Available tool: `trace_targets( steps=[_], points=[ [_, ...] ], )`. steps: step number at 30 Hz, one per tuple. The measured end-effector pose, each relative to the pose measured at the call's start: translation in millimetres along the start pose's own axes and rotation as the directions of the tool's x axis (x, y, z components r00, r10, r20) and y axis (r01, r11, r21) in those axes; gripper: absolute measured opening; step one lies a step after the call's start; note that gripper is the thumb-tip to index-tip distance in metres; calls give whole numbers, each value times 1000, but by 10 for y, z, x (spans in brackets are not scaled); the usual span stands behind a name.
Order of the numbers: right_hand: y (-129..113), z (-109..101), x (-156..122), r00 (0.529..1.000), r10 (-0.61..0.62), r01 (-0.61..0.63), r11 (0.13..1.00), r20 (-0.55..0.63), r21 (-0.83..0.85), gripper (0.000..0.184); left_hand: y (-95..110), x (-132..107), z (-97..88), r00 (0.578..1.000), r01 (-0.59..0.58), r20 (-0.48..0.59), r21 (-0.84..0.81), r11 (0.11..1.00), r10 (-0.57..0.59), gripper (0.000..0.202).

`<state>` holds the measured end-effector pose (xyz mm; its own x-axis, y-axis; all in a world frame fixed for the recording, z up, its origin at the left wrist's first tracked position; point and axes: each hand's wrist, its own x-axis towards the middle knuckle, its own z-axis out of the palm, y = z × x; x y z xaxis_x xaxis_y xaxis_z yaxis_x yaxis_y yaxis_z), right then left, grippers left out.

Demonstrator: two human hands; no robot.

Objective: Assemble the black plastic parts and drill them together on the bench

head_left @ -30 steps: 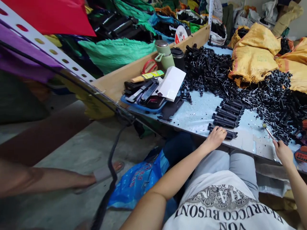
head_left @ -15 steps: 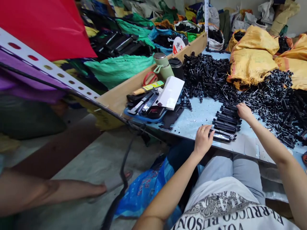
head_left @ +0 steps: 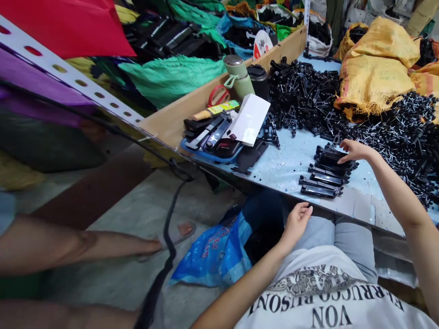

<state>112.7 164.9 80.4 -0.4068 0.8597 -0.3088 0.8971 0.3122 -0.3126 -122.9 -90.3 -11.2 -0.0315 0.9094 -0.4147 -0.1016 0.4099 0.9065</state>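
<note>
My right hand (head_left: 353,150) reaches over the far end of a row of flat black plastic parts (head_left: 325,176) laid side by side on the pale blue table (head_left: 291,160). Its fingers are stretched out and rest on the farthest parts of the row. My left hand (head_left: 297,220) hangs just below the table's front edge, above my lap, fingers loosely curled and apart, holding nothing. Heaps of small black plastic pieces (head_left: 302,93) and more pieces with metal pins (head_left: 404,132) lie behind the row.
A blue tray (head_left: 212,153) with tools and a white card (head_left: 249,119) sits at the table's left end, near a green flask (head_left: 237,76), a dark cup (head_left: 258,78) and red scissors (head_left: 216,95). Yellow sacks (head_left: 373,77) lie at the back right. Another person's leg (head_left: 85,249) and sandalled foot rest on the floor beside a blue bag (head_left: 214,253).
My left hand has come off the nearest black part and dropped below the table edge. My right hand, which held a thin tool a second ago, has moved to the row's far end.
</note>
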Motion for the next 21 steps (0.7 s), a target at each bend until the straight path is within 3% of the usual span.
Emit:
trace_targets(
  steps=[3, 5, 9, 11, 16, 21],
  points=[
    [-72, 57, 55, 994, 62, -67, 996, 93, 55, 96, -58, -28, 118, 963, 268, 34, -203, 942, -267, 57],
    [-155, 126, 77, 985, 76, -83, 996, 156, 42, 98, -59, -39, 209, 944, 325, 50, -320, 890, -327, 59],
    [-414, 287, 16, 943, 113, -105, 994, 315, -42, 92, -17, -24, 368, 973, 170, -25, -588, 790, -228, 50],
    [-548, 388, -46, 933, 61, -67, 998, 355, 5, 89, -11, -8, 416, 978, 71, -95, -690, 720, -187, 47],
    [-698, 640, -195, 958, -30, -5, 993, 286, 120, 95, -86, -37, 419, 973, -62, -191, -750, 659, -126, 49],
    [-664, 777, -299, 957, -66, -17, 959, 281, 283, 88, -107, -103, 367, 982, -56, -158, -768, 638, -105, 64]
  ],
)
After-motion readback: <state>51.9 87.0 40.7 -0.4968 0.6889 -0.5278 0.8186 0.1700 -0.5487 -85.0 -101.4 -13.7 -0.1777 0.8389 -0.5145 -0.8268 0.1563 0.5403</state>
